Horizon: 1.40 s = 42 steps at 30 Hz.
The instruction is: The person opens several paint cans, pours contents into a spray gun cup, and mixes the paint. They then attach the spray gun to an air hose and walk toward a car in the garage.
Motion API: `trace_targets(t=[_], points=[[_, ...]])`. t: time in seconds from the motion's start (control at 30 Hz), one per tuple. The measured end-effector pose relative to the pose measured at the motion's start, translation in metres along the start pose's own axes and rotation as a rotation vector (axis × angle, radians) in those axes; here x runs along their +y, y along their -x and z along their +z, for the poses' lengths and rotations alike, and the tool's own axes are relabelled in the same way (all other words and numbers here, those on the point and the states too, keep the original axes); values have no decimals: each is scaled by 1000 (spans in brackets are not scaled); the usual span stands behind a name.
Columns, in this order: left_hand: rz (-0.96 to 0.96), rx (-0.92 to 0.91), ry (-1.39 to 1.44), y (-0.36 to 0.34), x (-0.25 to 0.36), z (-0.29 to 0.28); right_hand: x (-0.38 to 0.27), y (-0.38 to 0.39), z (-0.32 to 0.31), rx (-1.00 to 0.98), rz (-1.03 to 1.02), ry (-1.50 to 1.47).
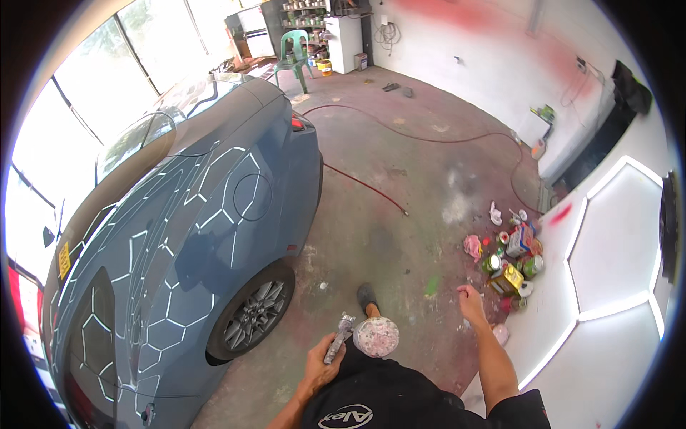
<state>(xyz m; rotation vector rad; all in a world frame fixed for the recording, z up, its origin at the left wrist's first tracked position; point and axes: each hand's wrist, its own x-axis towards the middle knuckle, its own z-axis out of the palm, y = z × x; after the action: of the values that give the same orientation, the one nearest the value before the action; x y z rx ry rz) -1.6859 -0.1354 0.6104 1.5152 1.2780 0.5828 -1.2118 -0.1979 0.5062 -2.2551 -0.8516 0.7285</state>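
My left hand (pixel 320 368) is closed round a grey, paint-spattered spray gun (pixel 340 339) in front of my dark shirt. Right beside the gun is a round lid-like disc (pixel 376 337), speckled pink and white; whether it is joined to the gun I cannot tell. My right hand (pixel 471 306) hangs apart on the right with its fingers curled in, and nothing shows in it. Beyond that hand, paint tins (pixel 491 264) and a yellow can (pixel 507 279) stand in a cluster on the floor. One of my feet (pixel 368 297) shows past the disc.
A grey-blue car (pixel 186 264) fills the left side, its wheel (pixel 257 314) nearest me. A red hose (pixel 429 139) runs over the floor, one loose end near the car. Glowing hexagon lights (pixel 618 311) line the right wall. A green chair (pixel 294 57) stands at the back.
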Motion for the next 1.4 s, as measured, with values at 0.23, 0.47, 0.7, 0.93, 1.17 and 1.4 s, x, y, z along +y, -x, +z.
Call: trace_targets(t=[0.23, 0.47, 0.7, 0.93, 1.17, 1.4], points=[[-4, 33, -80, -173, 70, 66, -4, -167, -3, -218, -292, 300], [-91, -6, -124, -327, 145, 138, 45, -365, -16, -404, -114, 418], [-302, 163, -143, -441, 119, 272, 113, -604, 80, -553, 120, 446], [-683, 258, 14, -475, 69, 387, 167, -747, 231, -565, 122, 308], [-984, 91, -13, -550, 48, 436, 219, -843, 349, -657, 136, 351], [-1141, 92, -25, -602, 26, 451, 257, -876, 434, -660, 277, 478]])
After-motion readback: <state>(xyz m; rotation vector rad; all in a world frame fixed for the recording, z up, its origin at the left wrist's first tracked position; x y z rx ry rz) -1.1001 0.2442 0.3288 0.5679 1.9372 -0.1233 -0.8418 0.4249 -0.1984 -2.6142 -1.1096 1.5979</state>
